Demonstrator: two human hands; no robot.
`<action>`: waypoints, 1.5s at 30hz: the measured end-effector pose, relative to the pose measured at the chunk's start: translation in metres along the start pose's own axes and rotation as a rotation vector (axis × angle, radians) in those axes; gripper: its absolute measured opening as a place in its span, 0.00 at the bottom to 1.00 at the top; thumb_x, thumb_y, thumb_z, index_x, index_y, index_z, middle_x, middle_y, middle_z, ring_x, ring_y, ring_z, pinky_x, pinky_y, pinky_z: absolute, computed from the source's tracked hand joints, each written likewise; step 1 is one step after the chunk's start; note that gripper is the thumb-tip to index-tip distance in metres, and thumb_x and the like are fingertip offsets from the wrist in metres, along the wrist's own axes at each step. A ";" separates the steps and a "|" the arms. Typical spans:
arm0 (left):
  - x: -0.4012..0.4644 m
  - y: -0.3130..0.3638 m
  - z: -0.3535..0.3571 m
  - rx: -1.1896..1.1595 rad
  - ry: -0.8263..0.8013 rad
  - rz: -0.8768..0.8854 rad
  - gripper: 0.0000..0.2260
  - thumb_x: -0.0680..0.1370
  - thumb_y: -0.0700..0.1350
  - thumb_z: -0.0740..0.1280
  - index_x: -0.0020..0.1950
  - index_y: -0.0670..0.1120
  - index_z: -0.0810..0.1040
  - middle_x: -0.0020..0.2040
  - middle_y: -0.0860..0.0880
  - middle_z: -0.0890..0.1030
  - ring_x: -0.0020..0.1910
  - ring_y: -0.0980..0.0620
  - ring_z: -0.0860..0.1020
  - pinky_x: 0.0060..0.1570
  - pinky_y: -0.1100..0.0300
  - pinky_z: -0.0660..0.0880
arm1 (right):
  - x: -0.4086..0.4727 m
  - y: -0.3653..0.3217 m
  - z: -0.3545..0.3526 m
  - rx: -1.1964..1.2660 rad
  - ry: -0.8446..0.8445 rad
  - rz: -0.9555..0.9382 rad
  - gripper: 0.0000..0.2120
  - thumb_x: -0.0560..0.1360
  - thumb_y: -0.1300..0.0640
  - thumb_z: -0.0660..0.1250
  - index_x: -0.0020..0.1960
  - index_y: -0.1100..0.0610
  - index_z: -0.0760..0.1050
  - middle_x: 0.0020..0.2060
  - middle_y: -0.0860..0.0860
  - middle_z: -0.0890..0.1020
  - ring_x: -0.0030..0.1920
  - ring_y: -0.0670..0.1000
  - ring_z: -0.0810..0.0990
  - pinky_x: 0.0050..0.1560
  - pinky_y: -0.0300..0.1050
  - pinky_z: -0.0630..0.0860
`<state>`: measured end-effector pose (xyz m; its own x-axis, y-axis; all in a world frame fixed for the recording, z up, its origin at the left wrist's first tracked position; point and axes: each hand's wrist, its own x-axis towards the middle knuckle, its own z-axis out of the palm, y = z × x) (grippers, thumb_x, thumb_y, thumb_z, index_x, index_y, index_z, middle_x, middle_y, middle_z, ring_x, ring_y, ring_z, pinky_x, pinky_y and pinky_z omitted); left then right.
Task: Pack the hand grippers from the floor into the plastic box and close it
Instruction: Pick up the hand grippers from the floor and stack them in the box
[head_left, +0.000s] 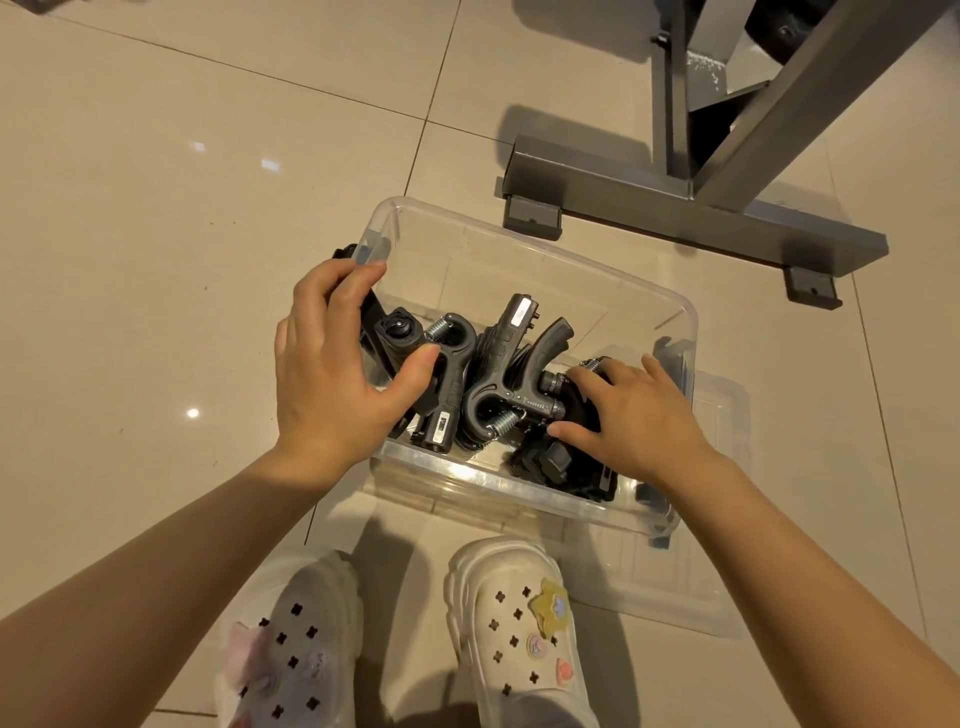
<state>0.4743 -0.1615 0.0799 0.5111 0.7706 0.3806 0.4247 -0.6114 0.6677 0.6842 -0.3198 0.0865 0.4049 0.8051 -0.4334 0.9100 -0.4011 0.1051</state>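
Nearest the camera, two white clogs (405, 639) with charms stand on the tiled floor (156, 208). Just past them sits the clear plastic box (519, 244), open, its long axis running from upper left to lower right, with the clear lid (722, 519) lying flat on the floor at its right side, partly under it. Inside, the black hand grippers (498, 374) are heaped at the near end, handles mostly pointing away and up, springs toward the near wall. The left hand (332, 374) curls over the box's left rim, fingers on a black gripper at the wall, thumb pressing another. The right hand (634, 410) lies on the right-hand pile, fingers spread and loosely bent, touching the grippers. Beyond the box stands a grey metal frame (691, 208).
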 end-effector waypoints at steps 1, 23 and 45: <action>0.000 0.000 0.000 0.003 0.004 0.003 0.27 0.72 0.59 0.63 0.67 0.47 0.65 0.64 0.40 0.70 0.63 0.47 0.68 0.57 0.41 0.69 | -0.001 0.000 0.001 0.002 0.011 0.016 0.34 0.73 0.30 0.53 0.71 0.49 0.62 0.65 0.54 0.73 0.67 0.56 0.69 0.74 0.55 0.50; 0.001 0.000 0.001 -0.028 0.011 0.026 0.26 0.72 0.58 0.63 0.66 0.47 0.66 0.62 0.38 0.70 0.60 0.44 0.70 0.53 0.41 0.72 | 0.001 -0.018 0.015 0.117 0.129 0.058 0.25 0.75 0.38 0.61 0.66 0.52 0.67 0.65 0.49 0.72 0.60 0.56 0.74 0.54 0.50 0.72; 0.003 0.032 -0.031 -0.481 -0.151 0.011 0.35 0.62 0.43 0.75 0.67 0.50 0.66 0.64 0.49 0.62 0.66 0.58 0.67 0.62 0.62 0.71 | 0.004 -0.062 -0.066 0.718 0.251 -0.336 0.43 0.68 0.42 0.73 0.75 0.40 0.53 0.73 0.42 0.61 0.72 0.44 0.58 0.69 0.43 0.59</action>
<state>0.4661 -0.1735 0.1222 0.6314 0.7082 0.3158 0.0445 -0.4396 0.8971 0.6357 -0.2628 0.1375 0.2067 0.9712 -0.1186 0.7419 -0.2346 -0.6281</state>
